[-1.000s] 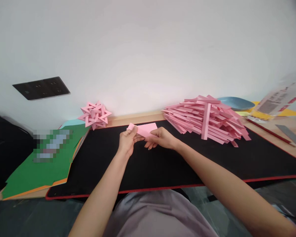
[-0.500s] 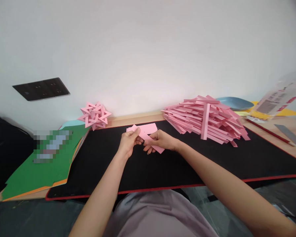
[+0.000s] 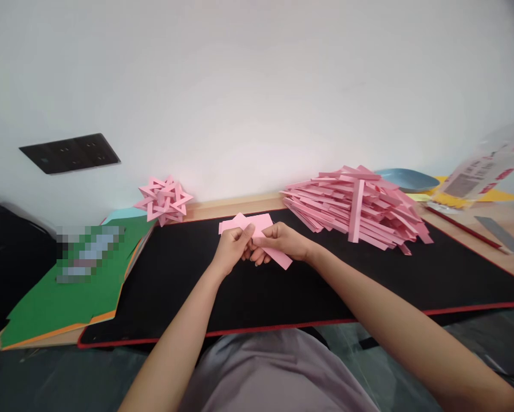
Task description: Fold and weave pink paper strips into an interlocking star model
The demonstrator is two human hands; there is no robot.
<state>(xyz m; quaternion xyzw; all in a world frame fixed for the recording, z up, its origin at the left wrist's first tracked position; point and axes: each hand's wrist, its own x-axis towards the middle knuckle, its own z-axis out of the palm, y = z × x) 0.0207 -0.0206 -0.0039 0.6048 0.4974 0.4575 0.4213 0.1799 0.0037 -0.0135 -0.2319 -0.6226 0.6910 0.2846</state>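
Both hands pinch one pink paper strip (image 3: 279, 257) above the black mat. My left hand (image 3: 232, 247) grips it near its upper left part, thumb on top. My right hand (image 3: 283, 241) holds it from the right, its thumb and forefinger closed on it and the other fingers curled beneath. The strip slants down to the right, and its lower end sticks out below my right hand. Behind the hands, more flat pink paper (image 3: 262, 220) lies on the mat, partly covered by the fingers.
A large heap of folded pink strips (image 3: 334, 200) lies at the right. A pink star-shaped paper model (image 3: 164, 200) stands back left, beside green sheets (image 3: 76, 303). Further right are a blue dish (image 3: 407, 179), a plastic bottle (image 3: 482, 171), a red pencil (image 3: 463, 228) and a ruler (image 3: 503, 237).
My left hand has shifted slightly right, closer to my right hand. The strip has slid a little down and right, so its lower end reaches further out.
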